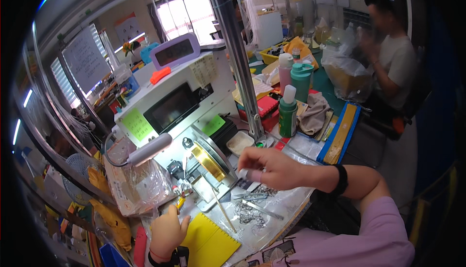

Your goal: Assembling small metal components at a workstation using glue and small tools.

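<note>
My right hand [277, 169] is raised over the bench, fingers curled together, with white wrapping [250, 173] at a finger. Whatever it pinches is too small to make out. Lower left, my left hand [167, 230] has its thumb apart from its fingers, beside a small yellow-orange handle [180, 202]. Between the hands stands a white machine with a dark screen [172, 106] and a gold-coloured reel [208, 164]. Below the right hand lie metal tweezers [262, 209] and a tangle of thin dark wire-like pieces [248, 217]. A thin stick [224, 211] lies beside a yellow notebook [208, 242].
A lamp [150, 149] reaches over the machine's left side, above a plastic-wrapped box [138, 187]. A metal post [238, 58] rises behind the reel. Bottles [288, 116] and a cloth [313, 114] crowd the right. Another person [395, 53] sits at the far right.
</note>
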### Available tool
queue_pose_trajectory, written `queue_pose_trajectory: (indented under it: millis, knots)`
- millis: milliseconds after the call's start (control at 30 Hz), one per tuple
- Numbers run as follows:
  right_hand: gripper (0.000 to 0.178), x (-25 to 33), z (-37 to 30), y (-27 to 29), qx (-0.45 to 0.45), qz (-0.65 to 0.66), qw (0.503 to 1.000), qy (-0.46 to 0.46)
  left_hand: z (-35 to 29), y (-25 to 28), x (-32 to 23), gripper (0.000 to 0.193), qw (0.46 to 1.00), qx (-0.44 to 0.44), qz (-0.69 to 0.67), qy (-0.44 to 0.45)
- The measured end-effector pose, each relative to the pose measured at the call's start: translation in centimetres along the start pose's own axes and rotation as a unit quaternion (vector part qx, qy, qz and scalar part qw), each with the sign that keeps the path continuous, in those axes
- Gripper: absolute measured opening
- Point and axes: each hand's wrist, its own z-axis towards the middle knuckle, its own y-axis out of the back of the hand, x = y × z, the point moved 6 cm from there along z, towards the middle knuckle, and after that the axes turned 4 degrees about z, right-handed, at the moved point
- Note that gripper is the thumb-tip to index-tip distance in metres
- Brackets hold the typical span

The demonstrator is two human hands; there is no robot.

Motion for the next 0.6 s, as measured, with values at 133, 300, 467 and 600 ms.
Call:
queue_pose_trajectory:
  millis: [133, 300, 467, 600]
  knots:
    - [0.008, -0.2, -1.5, 4.7, -0.066, 0.052, 0.996, -0.022, 0.8, 0.0, -0.9, 0.030, 0.999, -0.015, -0.010, -0.030]
    - [0.011, 0.2, -5.8, 3.5, -0.009, -0.037, 0.999, -0.033, 0.9, 0.7, -1.5, 0.028, 0.999, -0.005, 0.009, -0.051]
    - [0.015, -4.1, -13.0, 9.7, -0.221, -0.197, 0.949, -0.106, 1.6, 0.4, -1.3, 0.021, 0.997, -0.043, 0.012, -0.061]
    - [0.012, -10.0, -22.8, 20.5, -0.552, -0.300, 0.771, -0.100, 1.8, 0.9, -2.9, 0.019, 0.994, -0.051, 0.020, -0.094]
